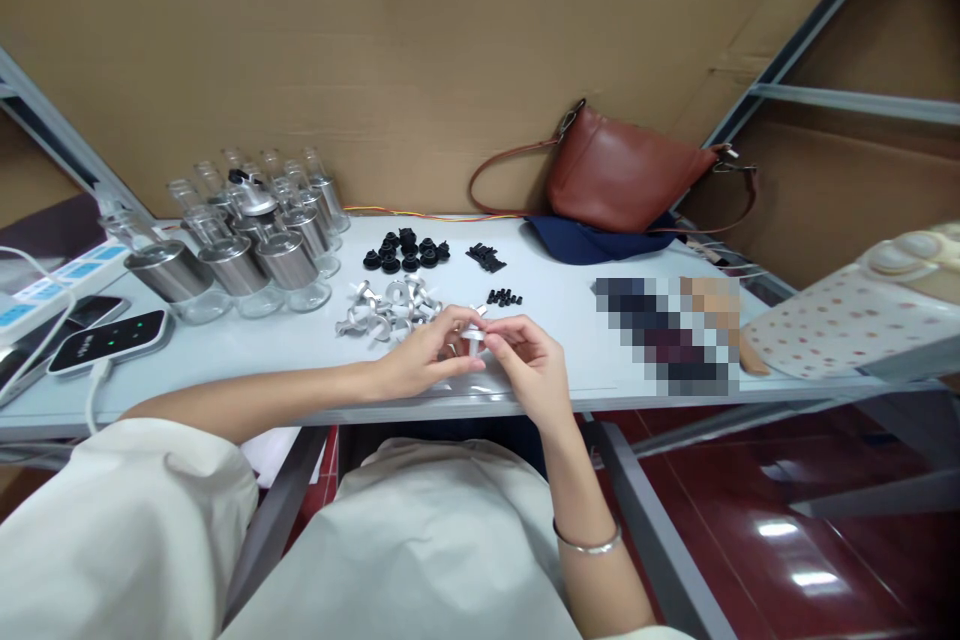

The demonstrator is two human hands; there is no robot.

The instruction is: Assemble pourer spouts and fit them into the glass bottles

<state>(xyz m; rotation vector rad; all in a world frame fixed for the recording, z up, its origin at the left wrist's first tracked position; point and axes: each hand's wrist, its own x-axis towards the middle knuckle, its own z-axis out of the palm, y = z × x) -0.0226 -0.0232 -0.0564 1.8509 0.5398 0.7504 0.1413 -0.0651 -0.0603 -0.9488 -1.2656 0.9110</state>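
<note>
Near the table's front edge, my left hand [420, 356] and my right hand [537, 370] meet around a small silver pourer spout [474, 334]. The fingers of both hands pinch it, and they hide part of it. Just beyond my left hand lies a loose pile of similar silver spouts [375, 312]. Behind that pile sit several black stoppers [406, 248]. To their right are thin black strips [486, 258], and nearer me a cluster of small black caps [504, 297].
Several glass bottles with steel sleeves [291, 263] stand at the left, one topped with a pourer. A white device [109, 340] with a cable and a power strip [60, 285] lie beyond my left arm. A brown handbag [622, 170] rests on dark blue cloth [574, 242]; a dotted white object [840, 310] is at right.
</note>
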